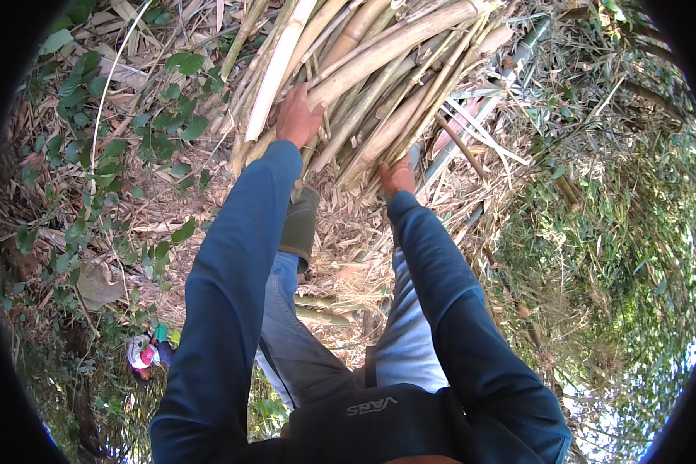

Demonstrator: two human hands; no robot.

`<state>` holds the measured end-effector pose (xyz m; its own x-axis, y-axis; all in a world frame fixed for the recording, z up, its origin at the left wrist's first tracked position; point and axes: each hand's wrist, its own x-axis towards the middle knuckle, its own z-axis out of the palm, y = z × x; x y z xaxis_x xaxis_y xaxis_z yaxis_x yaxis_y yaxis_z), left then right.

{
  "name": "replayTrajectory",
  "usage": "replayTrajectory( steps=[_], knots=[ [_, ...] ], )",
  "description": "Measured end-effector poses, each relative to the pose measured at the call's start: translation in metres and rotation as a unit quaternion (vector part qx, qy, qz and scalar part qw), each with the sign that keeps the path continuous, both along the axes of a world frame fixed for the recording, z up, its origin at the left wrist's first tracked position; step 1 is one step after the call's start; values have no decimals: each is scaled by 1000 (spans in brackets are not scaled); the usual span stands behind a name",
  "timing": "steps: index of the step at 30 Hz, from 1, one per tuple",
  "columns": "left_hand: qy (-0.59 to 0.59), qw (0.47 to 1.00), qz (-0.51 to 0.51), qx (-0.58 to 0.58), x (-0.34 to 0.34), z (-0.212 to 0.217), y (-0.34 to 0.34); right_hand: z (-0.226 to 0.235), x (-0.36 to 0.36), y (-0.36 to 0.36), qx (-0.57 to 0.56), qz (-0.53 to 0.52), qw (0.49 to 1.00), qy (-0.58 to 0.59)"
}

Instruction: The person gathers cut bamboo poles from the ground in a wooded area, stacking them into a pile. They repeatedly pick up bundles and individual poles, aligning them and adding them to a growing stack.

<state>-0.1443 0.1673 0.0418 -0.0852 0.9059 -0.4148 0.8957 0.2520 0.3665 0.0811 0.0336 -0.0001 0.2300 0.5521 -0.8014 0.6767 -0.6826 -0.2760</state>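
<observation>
A thick pile of cut bamboo poles (363, 85), pale tan and yellowish, lies at the top of the view, slanting up to the right. My left hand (298, 117) grips the poles at the left side of their near ends, its thumb to the right and its fingers partly among the stalks. Lower and to the right, my right hand (398, 175) is closed on the right edge of the pile, with most of its fingers hidden beneath the poles. A lighter split bamboo strip (281, 69) lies along the left side of the pile.
Dry leaf litter (348, 232) covers the ground. My boot (299, 224) stands just below the pile. Leafy green plants (158, 127) grow at left; a greenish bamboo pole (518, 62) and loose white strips (487, 135) lie at right. Another person (145, 353) is at the lower left.
</observation>
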Motion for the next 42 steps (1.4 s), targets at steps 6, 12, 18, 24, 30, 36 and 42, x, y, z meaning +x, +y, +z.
replayTrajectory(
  steps=[6, 12, 18, 24, 30, 36, 42],
  knots=[
    [117, 987, -96, -62, 0, -4, -11, 5, 51, -1, -89, 115, 987, 72],
    [26, 992, -89, -84, -25, 7, -7, -7, 94, -40, 77, 34, 993, 81],
    [87, 986, -109, -92, -37, -2, -54, 34, 69, -21, 220, 2, 976, -7],
    [-61, 970, -22, -235, -17, 20, -62, 67, 35, 40, 279, 2, 960, 29],
    [-303, 923, 59, -231, -36, 12, -107, 84, -25, 90, 5, -221, 899, 379],
    [-168, 974, -78, -128, 1, 43, -62, 60, -37, 113, 77, -359, 886, 281],
    [-328, 902, 280, 6, -28, 87, -36, 104, 42, 179, 334, -432, 774, 319]
  ],
)
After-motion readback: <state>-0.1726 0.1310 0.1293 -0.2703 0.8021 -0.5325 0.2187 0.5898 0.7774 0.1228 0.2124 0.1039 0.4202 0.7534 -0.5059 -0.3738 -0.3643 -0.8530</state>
